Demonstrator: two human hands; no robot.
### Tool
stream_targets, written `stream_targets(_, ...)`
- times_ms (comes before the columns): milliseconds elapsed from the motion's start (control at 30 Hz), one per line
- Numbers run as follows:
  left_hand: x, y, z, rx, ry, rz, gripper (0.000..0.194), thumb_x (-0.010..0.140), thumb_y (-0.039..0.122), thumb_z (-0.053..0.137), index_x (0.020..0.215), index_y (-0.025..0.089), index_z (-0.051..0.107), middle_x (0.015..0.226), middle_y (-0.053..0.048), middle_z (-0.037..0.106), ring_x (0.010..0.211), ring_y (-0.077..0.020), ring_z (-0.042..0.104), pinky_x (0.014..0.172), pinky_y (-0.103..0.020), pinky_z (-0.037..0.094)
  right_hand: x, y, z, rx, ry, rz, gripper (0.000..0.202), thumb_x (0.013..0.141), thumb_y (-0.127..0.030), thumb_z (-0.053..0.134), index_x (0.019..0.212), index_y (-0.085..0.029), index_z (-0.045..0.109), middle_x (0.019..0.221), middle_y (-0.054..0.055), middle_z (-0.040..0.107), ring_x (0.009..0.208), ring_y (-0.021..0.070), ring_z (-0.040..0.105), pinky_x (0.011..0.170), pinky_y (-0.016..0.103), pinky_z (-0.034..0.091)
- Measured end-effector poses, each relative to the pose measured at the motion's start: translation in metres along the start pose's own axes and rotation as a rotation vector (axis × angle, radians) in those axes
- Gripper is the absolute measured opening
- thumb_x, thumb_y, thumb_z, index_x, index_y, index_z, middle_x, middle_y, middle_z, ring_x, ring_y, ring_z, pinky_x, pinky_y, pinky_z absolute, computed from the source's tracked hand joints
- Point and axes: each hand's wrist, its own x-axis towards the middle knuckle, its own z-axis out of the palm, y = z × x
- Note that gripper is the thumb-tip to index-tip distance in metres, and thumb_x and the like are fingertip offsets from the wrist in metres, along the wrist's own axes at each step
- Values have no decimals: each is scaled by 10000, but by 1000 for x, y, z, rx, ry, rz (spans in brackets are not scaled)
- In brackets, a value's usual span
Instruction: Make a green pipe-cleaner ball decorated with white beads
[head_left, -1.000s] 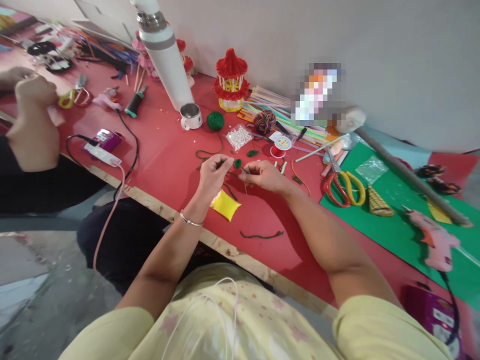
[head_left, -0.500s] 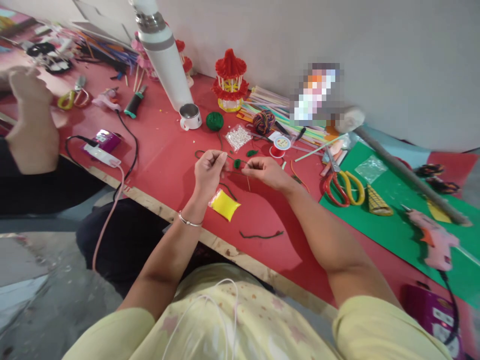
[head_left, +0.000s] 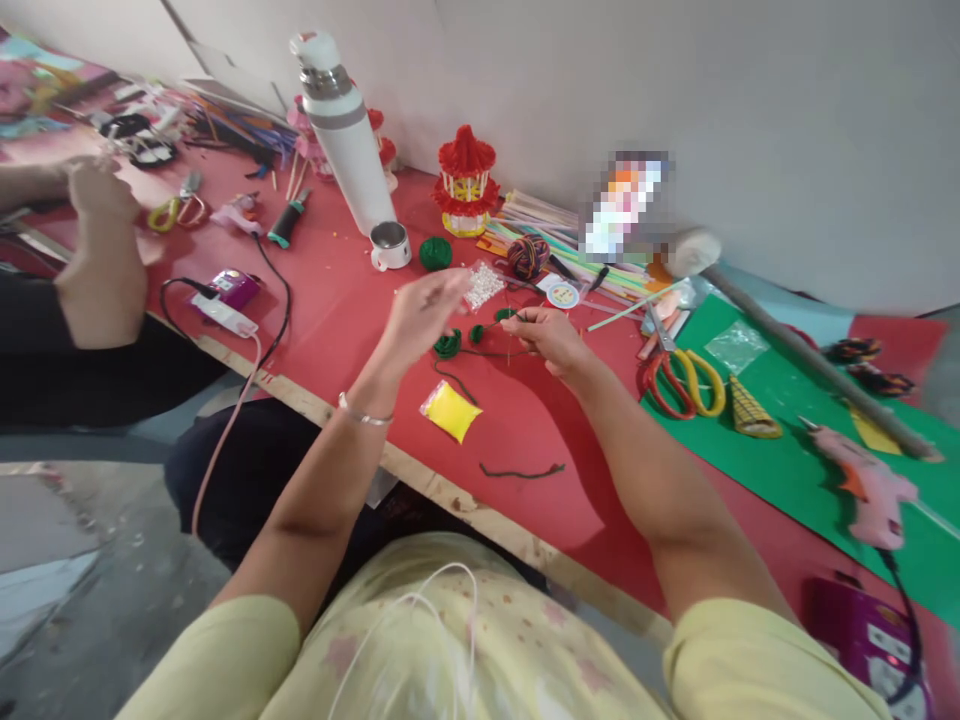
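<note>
My left hand (head_left: 424, 315) is raised over the red table with its fingers stretched out, slightly blurred, and nothing shows in it. A green yarn bundle (head_left: 448, 345) lies just below its fingertips. My right hand (head_left: 551, 338) pinches green yarn, and a strand runs left from it toward the bundle. A thin pale stick (head_left: 509, 350) hangs at its fingertips; whether it is gripped too, I cannot make out. Small green yarn pieces (head_left: 476, 333) lie between the hands. Nearer me are a yellow packet (head_left: 451, 410) and a loose green strand (head_left: 523, 472).
Behind are a white flask (head_left: 349, 140), a steel cup (head_left: 391, 245), a green yarn ball (head_left: 435, 253), a bag of white beads (head_left: 484, 286) and a red-yellow lantern model (head_left: 466, 185). Scissors (head_left: 684, 380) and a pink glue gun (head_left: 862, 480) lie right. A co-worker's arm (head_left: 105, 250) rests left.
My left hand has let go of the strand, opened and lifted up and left, uncovering the green yarn bundle. My right hand has moved slightly and keeps its pinch. The view has shifted a little.
</note>
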Motion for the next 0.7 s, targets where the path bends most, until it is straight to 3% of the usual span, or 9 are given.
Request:
stream_targets(100,21,-10,21,150,-65,80,248,768,410,818,857,189,747,883,-70,707,794,-168,635,636,-231,460,-3,-2,1,11,19,-6,455,647,-562,854,723,-207,579,526,-81,388,484,75,259,479,262,166)
stream_targets(167,23,-20,28,220,-35,76,226,787,381,792,711,181,719,753,-47,653,736,-157,600,602,-229,416,-2,-2,1,22,23,-7,471,648,-584,848,717,-212,567,514,-87,373,477,76,244,479,267,154)
stream_targets(267,13,-31,36,125,-145,-77,350,826,465,740,642,169,707,543,4,513,546,-115,478,509,-237,317,0,-1,2,-7,44,-47,473,648,-604,832,733,-202,598,537,-73,424,503,81,278,502,271,190)
stream_targets(367,0,-34,52,-28,-249,-172,348,808,504,744,749,161,759,558,12,553,520,-100,459,501,-235,318,1,2,4,-97,54,-145,462,675,-602,801,707,-176,624,577,-55,457,568,87,319,555,272,240)
stream_targets(500,-2,-27,69,-53,-158,-125,204,777,343,754,728,146,744,639,4,633,592,-94,527,561,-212,385,-2,3,5,-185,50,-254,436,732,-568,764,679,-153,643,599,-55,435,602,83,313,588,275,245)
stream_targets(633,9,-14,58,13,-145,-180,177,843,298,667,753,148,697,663,-1,655,532,-87,525,488,-201,345,-3,3,3,-161,-23,-231,385,761,-524,755,853,-150,734,652,-32,542,605,97,399,603,272,332)
stream_targets(700,14,-6,44,57,-214,-229,184,872,282,636,747,152,676,615,-5,647,501,-94,537,471,-201,343,-1,3,1,-182,30,-270,350,772,-458,748,953,-158,752,764,11,646,671,128,510,673,292,429)
